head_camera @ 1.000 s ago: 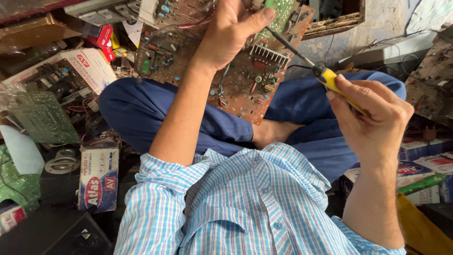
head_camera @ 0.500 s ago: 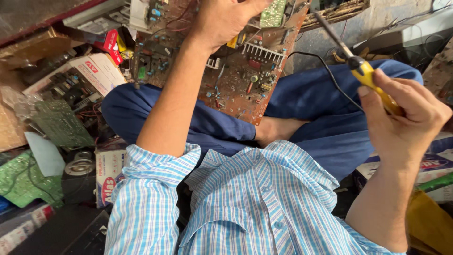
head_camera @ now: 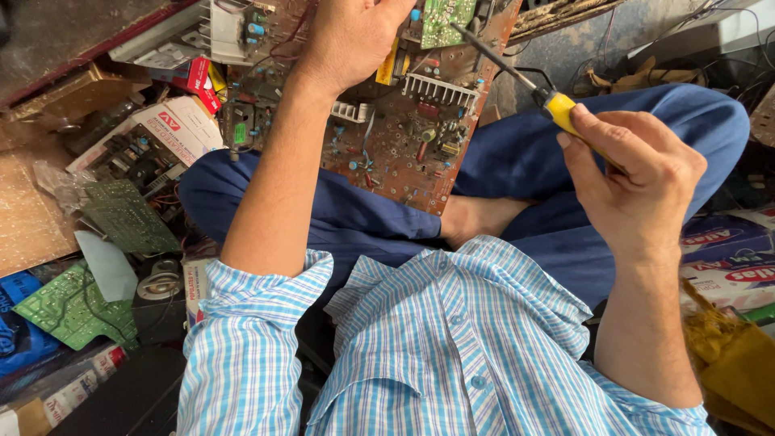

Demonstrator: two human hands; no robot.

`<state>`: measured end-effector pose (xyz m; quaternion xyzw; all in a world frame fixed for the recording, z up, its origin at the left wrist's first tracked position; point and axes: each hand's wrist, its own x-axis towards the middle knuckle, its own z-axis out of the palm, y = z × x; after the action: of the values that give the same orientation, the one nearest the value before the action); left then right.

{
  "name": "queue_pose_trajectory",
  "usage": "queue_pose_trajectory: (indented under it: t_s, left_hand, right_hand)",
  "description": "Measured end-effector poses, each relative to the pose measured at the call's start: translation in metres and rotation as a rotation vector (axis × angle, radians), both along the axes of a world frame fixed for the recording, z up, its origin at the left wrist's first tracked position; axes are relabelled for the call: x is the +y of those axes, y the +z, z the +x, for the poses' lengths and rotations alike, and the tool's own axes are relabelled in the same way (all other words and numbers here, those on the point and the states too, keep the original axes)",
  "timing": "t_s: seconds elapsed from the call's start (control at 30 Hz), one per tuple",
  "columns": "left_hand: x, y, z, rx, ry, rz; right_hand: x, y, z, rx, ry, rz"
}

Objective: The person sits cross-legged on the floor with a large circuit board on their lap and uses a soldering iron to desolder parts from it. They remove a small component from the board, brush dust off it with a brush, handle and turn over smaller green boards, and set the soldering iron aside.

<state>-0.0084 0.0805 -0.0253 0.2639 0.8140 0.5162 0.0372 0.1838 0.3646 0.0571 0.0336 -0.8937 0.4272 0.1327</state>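
the left hand (head_camera: 355, 36) is closed over the top of a large brown circuit board (head_camera: 404, 137), fingers wrapped past its far edge at about 12 o'clock, so the board stands tilted against the person's blue-trousered knee. the right hand (head_camera: 638, 186) is curled tight around the yellow handle of a screwdriver (head_camera: 525, 81), at about 2 o'clock from the shirt. its dark shaft runs up and left, toward 10 o'clock, and the tip reaches the small green daughter board (head_camera: 440, 16) near the main board's upper edge. whether the tip touches a part there cannot be told.

to do this well, the judgement is that the left hand should keep the board braced firm against the leg so it does not rock, while the right hand brings the tip in slow and straight. a slip could scrape the ribbed metal heat sink (head_camera: 440, 89) just below, or the small parts packed around it.

outward from the hands, the person sits cross-legged on the floor, in a blue checked shirt (head_camera: 436, 347). at 9 o'clock lie loose green circuit boards (head_camera: 69, 307), a white and red cardboard box (head_camera: 178, 125) and mixed electronic scrap. at 3 o'clock sit printed packets (head_camera: 726, 250) and a yellowish bag.
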Motion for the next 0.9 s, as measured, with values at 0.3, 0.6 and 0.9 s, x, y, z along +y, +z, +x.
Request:
queue_pose_trajectory:
  t_s: [0.3, 0.6, 0.9]
  left_hand:
    - [-0.0019, -0.0039, 0.0005, 0.009, 0.006, 0.004]
    - [-0.0036, -0.0046, 0.0024, -0.168, -0.071, 0.143]
    - [-0.0087, -0.0009, -0.0019, -0.023, -0.073, -0.015]
  right_hand:
    - [-0.0064, -0.0023, -0.0026, -0.009, -0.001, 0.009]
    - [-0.0086, -0.0047, -0.0022, 0.051, 0.013, 0.063]
    - [-0.0091, -0.0009, -0.0027, -0.048, -0.027, -0.020]
